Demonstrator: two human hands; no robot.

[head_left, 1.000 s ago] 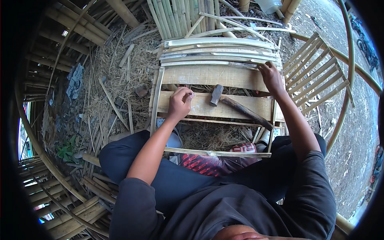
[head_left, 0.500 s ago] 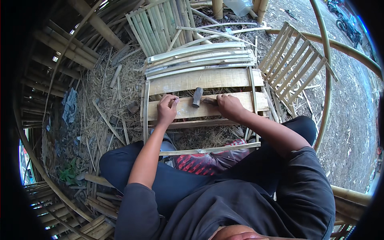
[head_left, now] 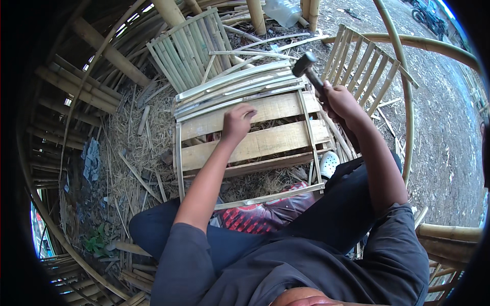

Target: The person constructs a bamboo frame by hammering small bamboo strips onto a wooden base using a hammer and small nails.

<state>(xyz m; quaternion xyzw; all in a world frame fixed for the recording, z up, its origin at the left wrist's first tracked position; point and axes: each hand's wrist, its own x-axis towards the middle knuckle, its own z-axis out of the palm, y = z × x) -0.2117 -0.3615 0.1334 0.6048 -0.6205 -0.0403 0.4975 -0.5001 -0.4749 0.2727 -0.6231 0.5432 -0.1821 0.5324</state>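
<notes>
My right hand (head_left: pixel 343 105) is wrapped round the handle of a hammer (head_left: pixel 305 64), raised at the right with its dark head up and to the left. My left hand (head_left: pixel 238 122) is over the far board of a low wooden bench (head_left: pixel 255 146), its fingers pinched; whatever they hold is too small to make out. Across the bench lies a frame of split bamboo, with several slats (head_left: pixel 240 81) side by side at its far end. One side strip (head_left: pixel 310 137) runs along the right, and a cross strip (head_left: pixel 270 197) closes the near end.
A slatted bamboo panel (head_left: pixel 191 51) leans beyond the bench, and another panel (head_left: pixel 365 69) stands at the right beside a bent bamboo pole (head_left: pixel 407 102). Bamboo shavings and scraps (head_left: pixel 135 148) cover the ground at left. A white clog (head_left: pixel 329 164) shows by my right knee.
My right hand has lifted the hammer off the board, up and to the right. My left hand has moved away from me and rightward, to the far board.
</notes>
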